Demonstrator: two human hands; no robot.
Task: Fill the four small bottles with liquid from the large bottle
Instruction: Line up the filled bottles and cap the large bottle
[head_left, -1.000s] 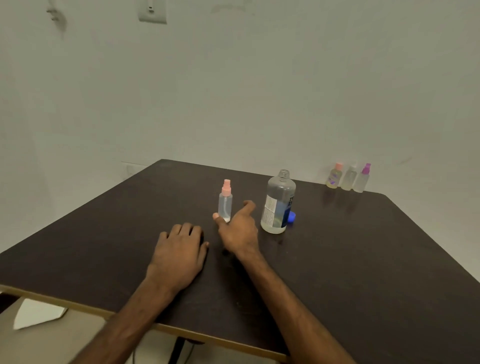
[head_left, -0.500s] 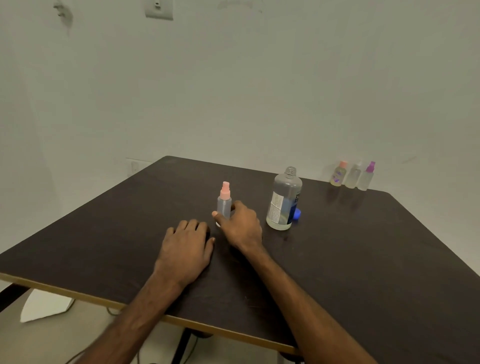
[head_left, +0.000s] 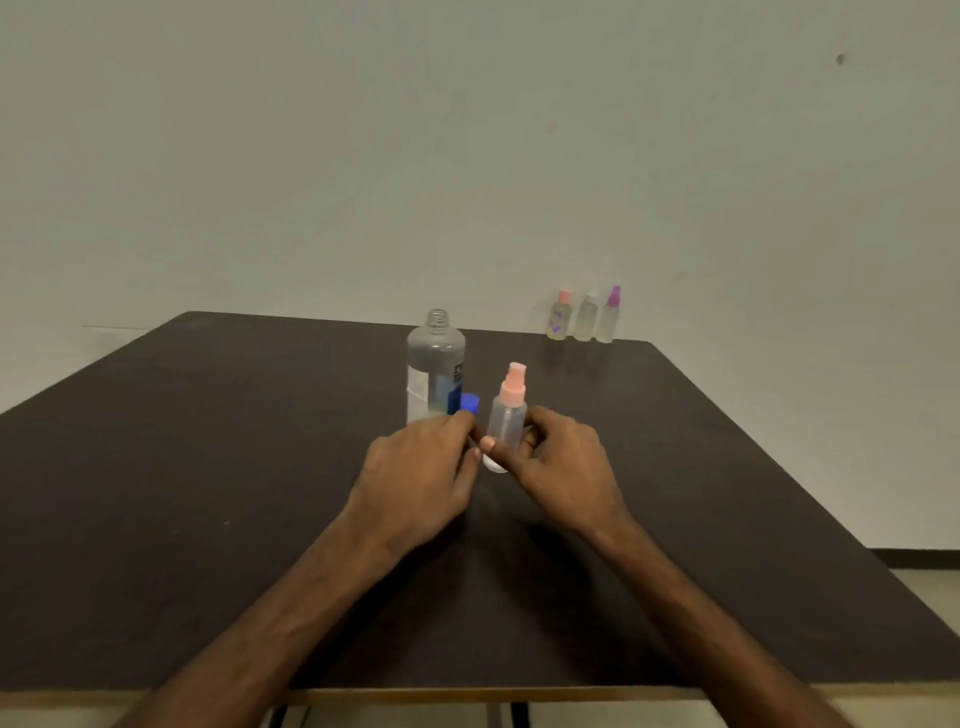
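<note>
The large clear bottle (head_left: 435, 364) stands uncapped at mid-table with liquid low in it. Its blue cap (head_left: 470, 401) lies by its right base. Just right of the cap stands a small clear spray bottle (head_left: 511, 410) with a pink top. My right hand (head_left: 561, 457) grips this bottle low down, thumb across its front. My left hand (head_left: 415, 467) has curled fingers beside the bottle's left side, under the cap; whether it touches the bottle is unclear. Three more small bottles stand at the far edge: pink-topped (head_left: 560, 317), white-topped (head_left: 587, 319), purple-topped (head_left: 610, 317).
The dark table (head_left: 208, 467) stands against a plain wall. Its front edge runs just below my forearms, and its right edge slants away towards the floor.
My right hand closed round the pink-topped bottle and brought it to the right of the large bottle. My left hand left the table and came up beside it. The view turned right.
</note>
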